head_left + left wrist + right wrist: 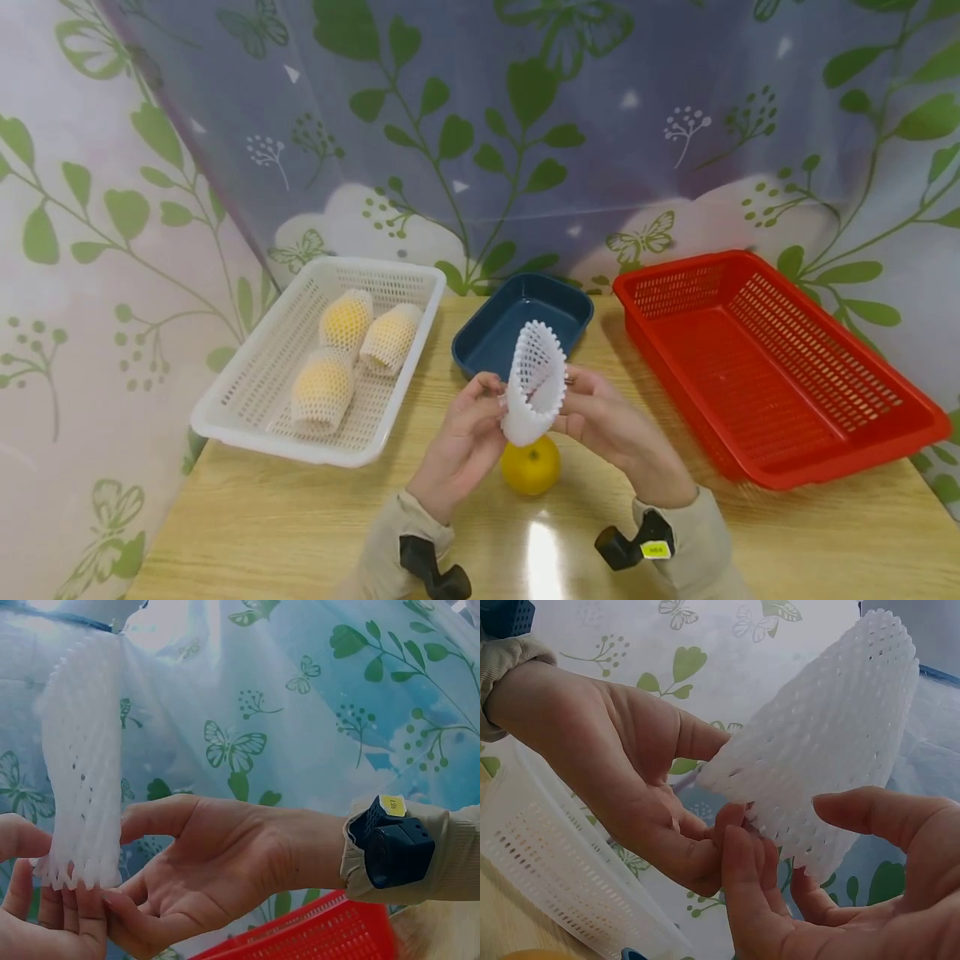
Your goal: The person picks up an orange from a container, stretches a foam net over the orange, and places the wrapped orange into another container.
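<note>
A white foam fruit net [536, 387] is held up between both hands above the table, its wide mouth gaping toward the head camera. My left hand [463, 446] pinches its lower left side, and my right hand [621, 429] pinches the right side. In the right wrist view, the thumb and fingers of the right hand [870, 892] take the lower edge of the net [810, 750], close to the left hand's fingertips. Just below the net, a yellow-orange citrus fruit [531, 468] sits bare on the table, its top partly hidden by the net.
To the left is a white plastic basket [356, 457] with three netted fruits [322, 392]. Behind the hands lies a dark blue tray [491, 321]. A red plastic basket [772, 392] stands at the right on the wooden table [300, 533]. A patterned curtain [465, 125] hangs behind.
</note>
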A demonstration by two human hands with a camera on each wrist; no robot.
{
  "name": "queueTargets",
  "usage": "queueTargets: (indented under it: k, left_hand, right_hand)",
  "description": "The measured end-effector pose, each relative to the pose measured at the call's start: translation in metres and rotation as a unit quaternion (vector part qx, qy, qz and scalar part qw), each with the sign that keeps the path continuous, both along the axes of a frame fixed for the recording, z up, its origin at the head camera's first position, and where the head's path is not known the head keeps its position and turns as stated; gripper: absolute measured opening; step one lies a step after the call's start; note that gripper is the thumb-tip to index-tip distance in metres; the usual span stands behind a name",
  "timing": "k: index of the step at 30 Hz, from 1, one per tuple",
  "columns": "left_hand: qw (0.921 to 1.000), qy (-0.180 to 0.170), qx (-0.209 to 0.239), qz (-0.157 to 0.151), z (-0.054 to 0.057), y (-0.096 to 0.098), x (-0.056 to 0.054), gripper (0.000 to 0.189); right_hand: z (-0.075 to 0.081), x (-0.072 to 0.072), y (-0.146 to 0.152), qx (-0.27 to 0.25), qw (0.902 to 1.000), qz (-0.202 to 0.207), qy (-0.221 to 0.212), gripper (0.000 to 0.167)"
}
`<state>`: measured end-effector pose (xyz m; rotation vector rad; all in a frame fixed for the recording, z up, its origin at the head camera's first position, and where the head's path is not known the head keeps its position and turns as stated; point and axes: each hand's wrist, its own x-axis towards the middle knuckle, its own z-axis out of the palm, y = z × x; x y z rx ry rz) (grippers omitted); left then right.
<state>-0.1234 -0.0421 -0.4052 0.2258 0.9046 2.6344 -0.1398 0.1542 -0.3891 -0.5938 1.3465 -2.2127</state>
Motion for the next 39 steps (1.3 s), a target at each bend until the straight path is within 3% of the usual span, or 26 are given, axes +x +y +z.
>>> queueTargets:
  k: [3, 7, 12, 16, 19, 22, 25, 28, 31, 35, 39]
  left_hand:
    - [0.9999, 0.004, 0.010, 0.000, -0.001, -0.001, 0.001, 0.018]
    - [0.9999, 0.005, 0.013, 0.005, -0.002, -0.003, 0.001, 0.016]
    - [0.9998, -0.019, 0.002, -0.007, -0.001, -0.005, 0.003, 0.017]
    - [0.9970, -0.029, -0.012, -0.071, -0.002, -0.010, 0.006, 0.021]
    - [0.9896, -0.031, -0.008, -0.140, -0.005, -0.013, 0.008, 0.026]
    - [0.9840, -0.020, -0.001, -0.177, -0.007, -0.014, 0.009, 0.024]
    - [0.9858, 0.007, 0.009, -0.168, -0.008, -0.013, 0.009, 0.025]
    - [0.9899, 0.023, 0.025, -0.138, -0.010, -0.013, 0.008, 0.029]
    - [0.9927, 0.016, 0.057, -0.105, -0.015, -0.013, 0.006, 0.030]
    - [0.9921, 0.001, 0.088, -0.089, -0.025, -0.013, 0.003, 0.028]
    - [0.9965, -0.013, 0.050, -0.065, -0.036, -0.013, -0.001, 0.030]
  right_hand:
    - [-0.004, -0.001, -0.001, -0.018, 0.9995, 0.015, -0.022, 0.031]
    - [-0.011, 0.001, -0.004, -0.052, 0.9980, 0.001, -0.036, 0.031]
    - [-0.018, 0.004, -0.008, -0.134, 0.9889, 0.009, -0.063, 0.038]
    - [-0.020, 0.006, -0.008, -0.187, 0.9767, 0.032, -0.101, 0.041]
    - [-0.022, 0.008, -0.007, -0.202, 0.9725, 0.042, -0.109, 0.043]
    - [-0.024, 0.008, -0.005, -0.217, 0.9687, 0.057, -0.106, 0.045]
    - [-0.028, 0.007, -0.002, -0.234, 0.9633, 0.072, -0.110, 0.043]
    - [-0.033, 0.006, 0.001, -0.243, 0.9591, 0.084, -0.117, 0.044]
    - [-0.038, 0.008, 0.005, -0.234, 0.9602, 0.096, -0.117, 0.049]
    - [-0.041, 0.011, 0.007, -0.211, 0.9669, 0.094, -0.108, 0.049]
    - [-0.047, 0.011, 0.009, -0.199, 0.9714, 0.062, -0.114, 0.045]
